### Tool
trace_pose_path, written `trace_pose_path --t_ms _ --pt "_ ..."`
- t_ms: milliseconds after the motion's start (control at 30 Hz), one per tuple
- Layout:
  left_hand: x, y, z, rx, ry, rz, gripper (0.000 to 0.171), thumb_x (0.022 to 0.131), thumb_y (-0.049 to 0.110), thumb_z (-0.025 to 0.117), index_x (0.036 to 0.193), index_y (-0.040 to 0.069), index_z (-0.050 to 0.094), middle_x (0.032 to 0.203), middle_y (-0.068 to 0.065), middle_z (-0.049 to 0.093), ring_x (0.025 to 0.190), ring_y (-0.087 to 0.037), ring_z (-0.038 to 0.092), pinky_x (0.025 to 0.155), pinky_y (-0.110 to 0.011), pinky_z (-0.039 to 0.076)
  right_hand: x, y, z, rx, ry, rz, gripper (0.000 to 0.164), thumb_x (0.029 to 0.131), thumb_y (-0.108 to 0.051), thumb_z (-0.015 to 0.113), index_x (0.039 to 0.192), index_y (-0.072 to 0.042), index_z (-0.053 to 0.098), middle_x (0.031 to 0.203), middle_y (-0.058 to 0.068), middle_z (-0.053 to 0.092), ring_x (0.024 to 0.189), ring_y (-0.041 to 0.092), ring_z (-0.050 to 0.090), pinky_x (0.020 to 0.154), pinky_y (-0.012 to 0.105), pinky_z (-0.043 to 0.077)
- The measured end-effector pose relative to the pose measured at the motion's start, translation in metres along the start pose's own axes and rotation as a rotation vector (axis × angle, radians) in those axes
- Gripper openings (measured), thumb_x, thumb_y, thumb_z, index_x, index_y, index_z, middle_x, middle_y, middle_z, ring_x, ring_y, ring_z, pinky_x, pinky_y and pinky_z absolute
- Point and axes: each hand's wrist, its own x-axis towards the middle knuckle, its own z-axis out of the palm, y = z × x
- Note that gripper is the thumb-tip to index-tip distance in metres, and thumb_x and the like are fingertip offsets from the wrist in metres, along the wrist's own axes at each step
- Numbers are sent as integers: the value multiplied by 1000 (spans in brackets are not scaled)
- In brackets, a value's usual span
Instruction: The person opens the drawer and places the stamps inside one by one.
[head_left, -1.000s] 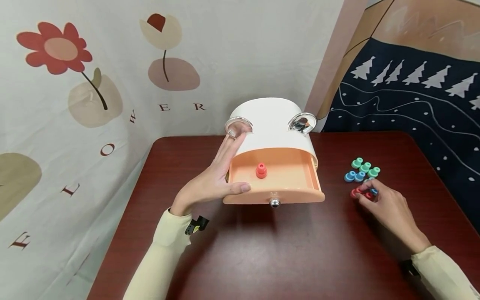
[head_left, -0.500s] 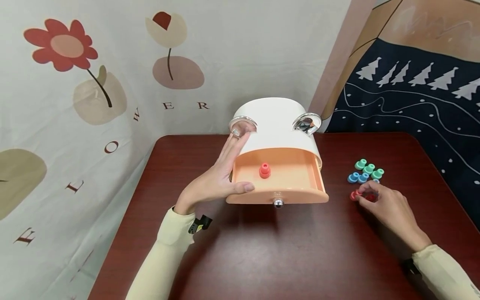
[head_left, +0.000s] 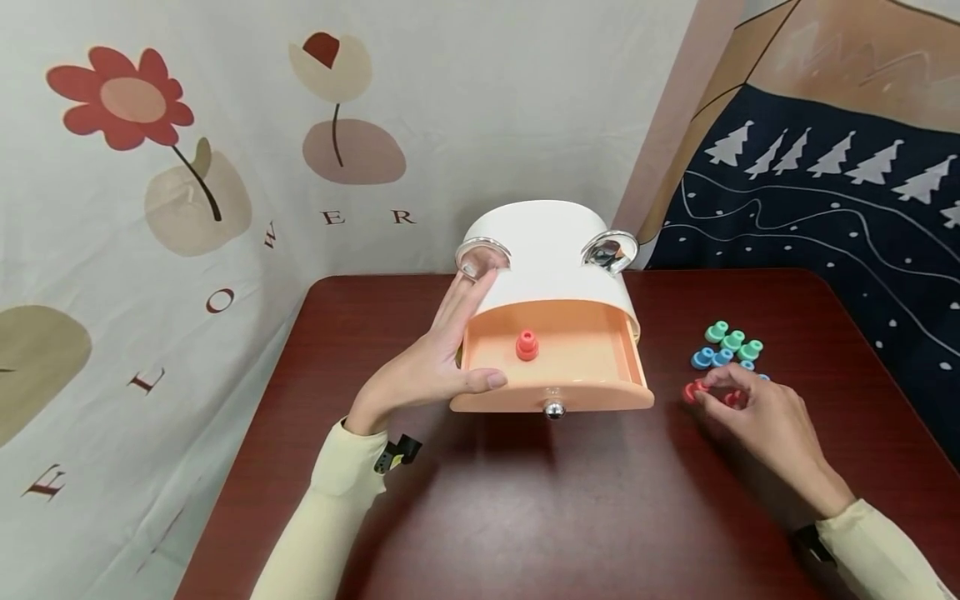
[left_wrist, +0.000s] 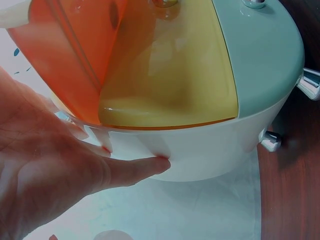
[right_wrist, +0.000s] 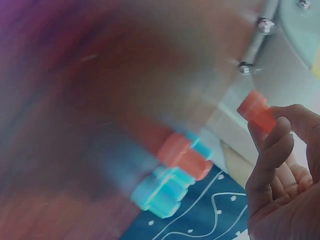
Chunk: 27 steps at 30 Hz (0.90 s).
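A white cabinet (head_left: 540, 237) stands on the table with its orange drawer (head_left: 600, 398) pulled out. Inside the drawer sits one red stepped peg (head_left: 527, 346). My left hand (head_left: 420, 367) lies along the cabinet's left side, fingers straight, thumb over the drawer's left edge. The left wrist view shows that hand (left_wrist: 55, 165) against the white shell, beside orange, yellow and green fronts. At the right, my right hand (head_left: 780, 425) pinches another red peg (right_wrist: 256, 112) between thumb and index finger. A further red peg (head_left: 733, 400) is partly hidden beneath this hand.
Green pegs (head_left: 732, 340) and blue pegs (head_left: 703, 358) stand in rows just beyond the right hand. Silver ring handles (head_left: 611, 252) stick out from both sides of the cabinet, and a round knob (head_left: 554, 410) from the drawer front. Printed cloths (head_left: 465, 100) hang behind the table.
My right hand has shifted slightly left with the pinched red peg, away from the other pegs. The left hand keeps its place on the cabinet.
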Motion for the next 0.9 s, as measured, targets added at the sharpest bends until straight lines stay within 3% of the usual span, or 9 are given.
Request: trace_pose_path --t_ms 133,400,533,667,900 --pt "1 -1 0 20 13 33 118 93 85 59 177 22 6 181 3 2 165 -21 -14 130 -57 -1 3 -13 -8 82 45 31 21 89 -14 92 104 -16 77 81 0 73 65 4 58 54 24 43" --pt "0 -1 0 13 8 -2 119 91 88 58 177 26 5 181 8 0 165 -18 -14 129 -59 3 13 -38 -21 188 97 51 18 92 -16 91 106 -17 80 82 -6 75 65 1 60 57 17 45" --pt "2 0 -3 29 23 65 118 93 85 58 177 21 6 179 5 9 165 -20 -5 130 -56 2 20 -50 -25 206 78 34 19 94 -18 89 110 -18 81 89 0 78 57 10 63 55 18 48" --pt "5 0 -4 50 35 134 117 96 82 58 176 13 7 177 -2 14 165 -24 2 130 -54 -3 26 -62 -29 209 91 29 20 94 -19 90 112 -18 81 96 4 78 61 11 61 54 19 47" --pt "3 -2 -1 22 16 66 118 94 85 58 177 20 6 179 4 9 165 -20 -4 130 -56 6 34 -83 -37 296 151 -15 26 92 -9 90 113 -21 82 91 -6 75 61 9 58 47 20 44"
